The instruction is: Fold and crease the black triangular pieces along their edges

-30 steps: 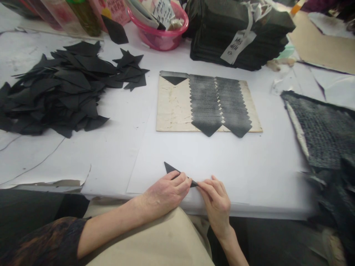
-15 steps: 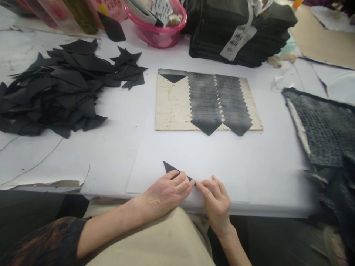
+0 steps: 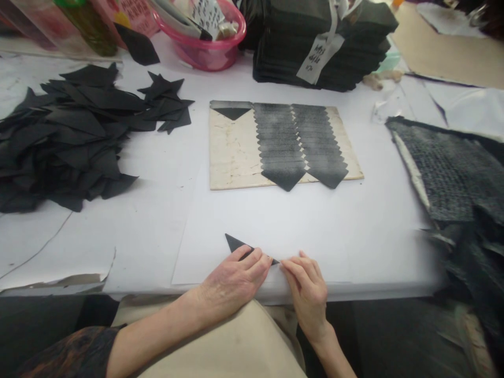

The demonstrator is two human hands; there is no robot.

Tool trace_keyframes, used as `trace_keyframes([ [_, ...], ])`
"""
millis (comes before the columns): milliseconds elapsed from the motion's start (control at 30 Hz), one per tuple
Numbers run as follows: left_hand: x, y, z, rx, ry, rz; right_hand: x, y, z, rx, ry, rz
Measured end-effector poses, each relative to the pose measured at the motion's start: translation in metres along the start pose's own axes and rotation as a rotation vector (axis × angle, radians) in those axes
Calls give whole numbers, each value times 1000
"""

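A folded-looking black pointed piece (image 3: 236,244), of leather or similar sheet, lies at the near edge of the table. My left hand (image 3: 240,273) is closed over its middle, with the fingertips pressed on it near the right end. At that narrow end, my right hand (image 3: 307,286) is pinched, its thumb and forefinger beside the tip; whether anything is between them is hidden. Beyond my hands lies a cream board (image 3: 236,157) bearing two overlapping columns of dark pointed pieces (image 3: 279,142) and one more piece (image 3: 234,113) at its top left.
A heap of loose black pieces (image 3: 71,136) covers the left, with a smaller pile (image 3: 167,100) beside it. At the back stand a pink basket (image 3: 200,50) and tied black stacks (image 3: 275,63) with a paper tag. Dark textured material (image 3: 444,168) lies to the right.
The camera view has shifted slightly, so the table things sit further left. My right fingertips have come slightly away from the piece's tip, which now shows more. My left hand keeps its hold.
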State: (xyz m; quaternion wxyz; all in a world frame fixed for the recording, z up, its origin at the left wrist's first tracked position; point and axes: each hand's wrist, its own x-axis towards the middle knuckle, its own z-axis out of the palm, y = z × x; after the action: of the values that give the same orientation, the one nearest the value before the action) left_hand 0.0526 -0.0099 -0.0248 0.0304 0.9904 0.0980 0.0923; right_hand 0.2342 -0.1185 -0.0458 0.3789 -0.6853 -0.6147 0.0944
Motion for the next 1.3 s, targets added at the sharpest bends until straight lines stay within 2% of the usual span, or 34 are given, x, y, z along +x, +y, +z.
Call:
trace_keyframes([
  [300, 1, -2, 1, -20, -3, 0, 0, -2, 1, 1, 10, 23],
  [433, 0, -3, 1, -56, -3, -10, -3, 1, 1, -41, -24, -40],
  [567, 2, -8, 1, -179, -7, -77, -5, 2, -1, -67, -45, -91],
  [667, 8, -12, 2, -208, 0, -146, -3, -1, 0, -46, -22, -36],
  [800, 19, -13, -1, -164, -97, -195, 2, -8, 2, -38, 1, 62],
  [967, 26, -7, -11, -177, -251, -219, 8, -12, 0, -43, -66, 38],
  [1100, 22, -6, -20, -375, -261, -330, 5, -15, 1, 65, -80, -1],
  [1200, 15, -7, -27, -707, -243, -482, 1, -21, 0, 192, -55, 2],
  [1300, 8, -6, -37, -1066, -207, -590, 3, -32, -7, 362, -75, 159],
])
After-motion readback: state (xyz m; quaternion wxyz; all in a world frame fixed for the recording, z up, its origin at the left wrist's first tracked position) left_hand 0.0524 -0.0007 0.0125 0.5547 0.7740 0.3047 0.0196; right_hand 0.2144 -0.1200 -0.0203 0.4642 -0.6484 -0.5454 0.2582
